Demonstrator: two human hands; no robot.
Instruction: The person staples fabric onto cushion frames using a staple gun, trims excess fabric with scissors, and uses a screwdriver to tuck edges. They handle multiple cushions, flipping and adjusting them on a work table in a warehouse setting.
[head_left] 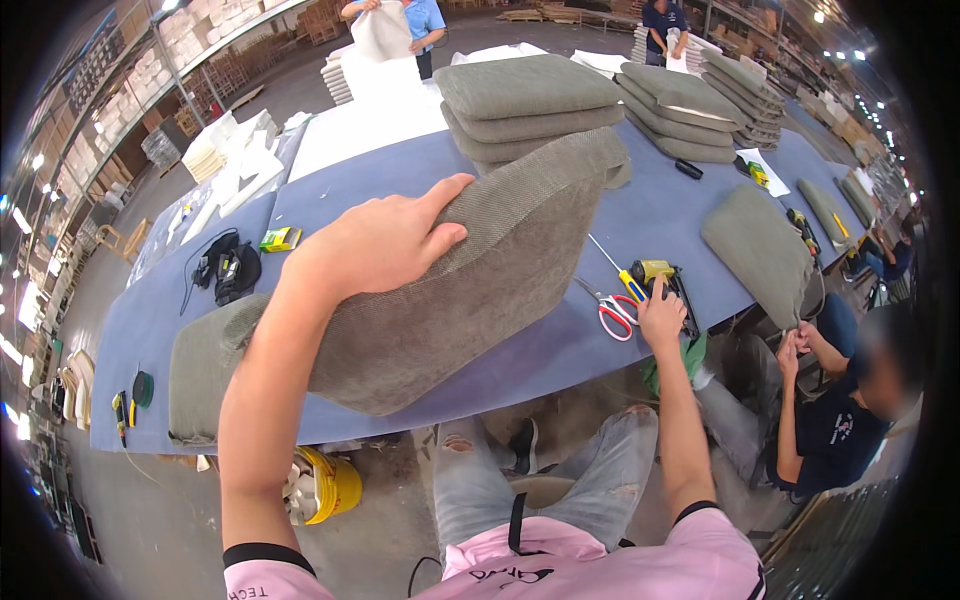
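A grey-green fabric cushion stands tilted on its edge on the blue-covered table. My left hand is closed over its upper rim, thumb and index finger lying on the fabric. To the right, my right hand rests on a yellow-and-black staple gun. One finger stretches onto the gun's head while the others curl beside its dark handle. Red-handled scissors and a yellow-handled screwdriver lie just left of that hand. Another cushion is partly hidden behind my left forearm.
Stacked cushions stand at the back. A black cap and a small yellow-green box lie at left. Below the table edge is a yellow bucket. A co-worker at right holds a cushion; other people work across the table.
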